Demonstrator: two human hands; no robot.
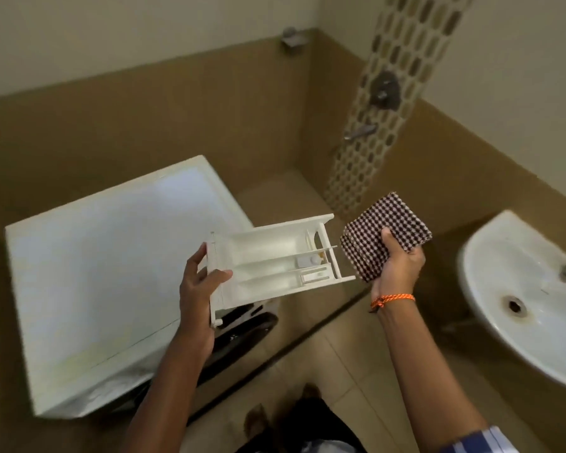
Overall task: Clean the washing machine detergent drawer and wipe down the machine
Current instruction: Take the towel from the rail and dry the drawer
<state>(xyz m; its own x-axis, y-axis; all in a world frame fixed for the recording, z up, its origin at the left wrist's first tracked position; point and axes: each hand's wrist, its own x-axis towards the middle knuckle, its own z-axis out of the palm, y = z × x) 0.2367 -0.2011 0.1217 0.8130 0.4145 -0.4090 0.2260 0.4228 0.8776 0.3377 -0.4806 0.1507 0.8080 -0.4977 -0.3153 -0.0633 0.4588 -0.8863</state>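
Firstly, markings: no brand, label or writing is legible anywhere. Head view. Detergent drawer [268, 259]: white plastic, three lengthwise compartments, a small insert at its far end; held in the air, out of the white washing machine [105, 273] at left. Left hand [198, 282] grips the drawer's front end. Right hand [397, 266] grips a folded brown-and-white checked cloth [378, 233], just right of the drawer. White sink [490, 253] at far right.

Left hand [198, 286]: raised, thumb and curled fingers gripping the drawer [268, 256] at its front end.
Right hand [397, 266]: raised, thumb on top, holding the cloth [379, 238].
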